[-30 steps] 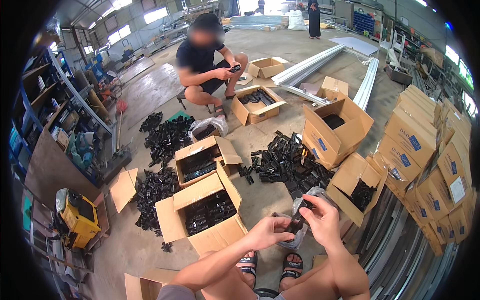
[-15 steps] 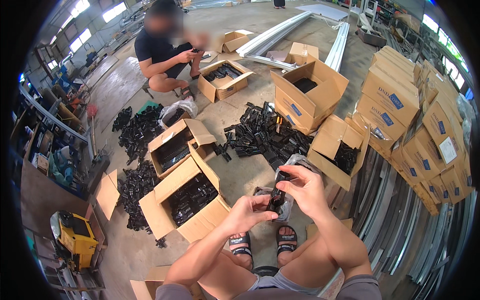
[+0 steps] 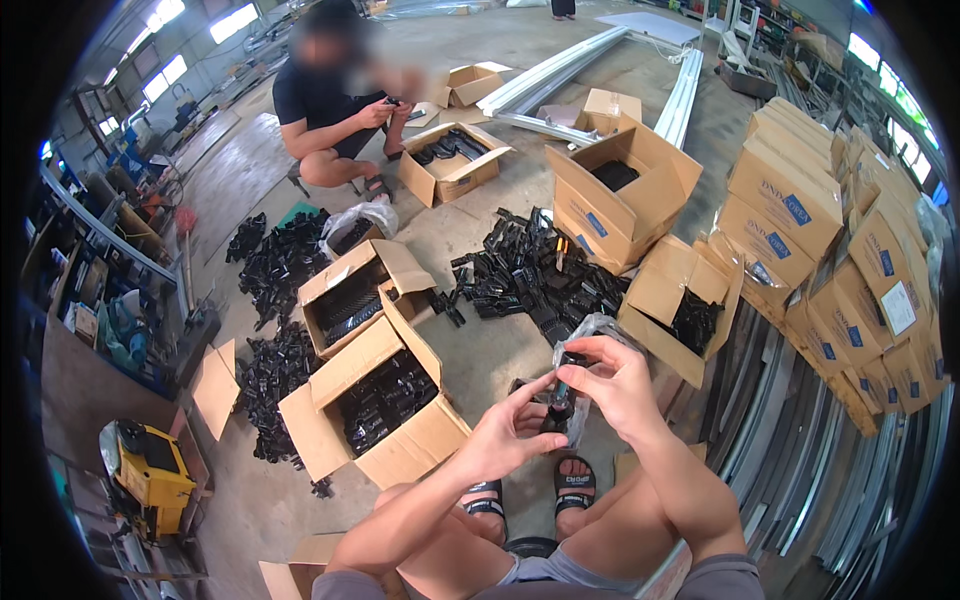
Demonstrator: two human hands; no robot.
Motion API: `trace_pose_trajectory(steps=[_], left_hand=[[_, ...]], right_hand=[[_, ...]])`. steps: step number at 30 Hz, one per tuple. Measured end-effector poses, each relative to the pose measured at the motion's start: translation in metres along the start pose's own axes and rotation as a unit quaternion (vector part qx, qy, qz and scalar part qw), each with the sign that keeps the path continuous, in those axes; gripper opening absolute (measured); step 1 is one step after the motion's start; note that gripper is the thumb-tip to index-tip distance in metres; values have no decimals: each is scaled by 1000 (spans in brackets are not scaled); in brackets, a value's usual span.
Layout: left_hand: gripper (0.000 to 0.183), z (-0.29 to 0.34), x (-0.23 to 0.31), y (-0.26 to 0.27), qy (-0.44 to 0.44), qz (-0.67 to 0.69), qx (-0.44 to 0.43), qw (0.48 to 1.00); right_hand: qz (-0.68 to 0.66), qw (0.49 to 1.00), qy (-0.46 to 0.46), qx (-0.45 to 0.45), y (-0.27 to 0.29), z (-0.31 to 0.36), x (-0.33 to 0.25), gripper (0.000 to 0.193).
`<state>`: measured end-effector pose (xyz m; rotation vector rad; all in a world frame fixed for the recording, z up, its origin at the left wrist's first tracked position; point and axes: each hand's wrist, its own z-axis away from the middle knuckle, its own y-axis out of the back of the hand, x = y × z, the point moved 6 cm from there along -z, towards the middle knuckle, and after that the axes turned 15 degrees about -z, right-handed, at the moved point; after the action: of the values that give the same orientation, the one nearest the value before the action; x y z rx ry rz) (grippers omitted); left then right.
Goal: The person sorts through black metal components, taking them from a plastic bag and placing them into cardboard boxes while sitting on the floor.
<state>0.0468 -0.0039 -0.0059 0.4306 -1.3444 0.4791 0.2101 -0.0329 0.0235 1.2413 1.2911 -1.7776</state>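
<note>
A small, long black plastic part (image 3: 562, 398) is held upright between my hands, in front of my knees. My right hand (image 3: 612, 385) pinches its upper end between thumb and fingers. My left hand (image 3: 512, 428) is at its lower end, with the index finger stretched up along it and the thumb lower down; how firmly this hand grips is partly hidden. Behind the part, a clear plastic bag (image 3: 597, 325) with dark contents stands on the floor between my feet and a pile of black plastic parts (image 3: 535, 270).
Open cardboard boxes of black parts stand left (image 3: 425, 440) and right (image 3: 660, 352). More black parts (image 3: 275, 385) lie further left. Ahead, another person (image 3: 335, 120) sits handling a small object. Stacked cartons (image 3: 780, 205) and long metal profiles (image 3: 790, 450) line the right side.
My left index finger has moved up along the black part, and the left thumb and index finger are further apart. My right hand still pinches the upper end.
</note>
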Motion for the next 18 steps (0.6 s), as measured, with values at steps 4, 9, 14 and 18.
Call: trace_pose_trajectory(steps=[4,9,14,18], left_hand=[[79,-2,-13,1,26,-18,-19,999],[85,4,-7,2,46,-19,-20,999],[87,7,1,4,50,42,-2,998],[89,5,-3,14,52,47,1,998]], right_hand=[[0,1000,-9,2,0,-1,8,37],[22,999,-28,-20,-1,-3,15,42],[-41,990,-116,-67,5,-14,17,44],[-20,991,-78,-107,8,-21,15,39]])
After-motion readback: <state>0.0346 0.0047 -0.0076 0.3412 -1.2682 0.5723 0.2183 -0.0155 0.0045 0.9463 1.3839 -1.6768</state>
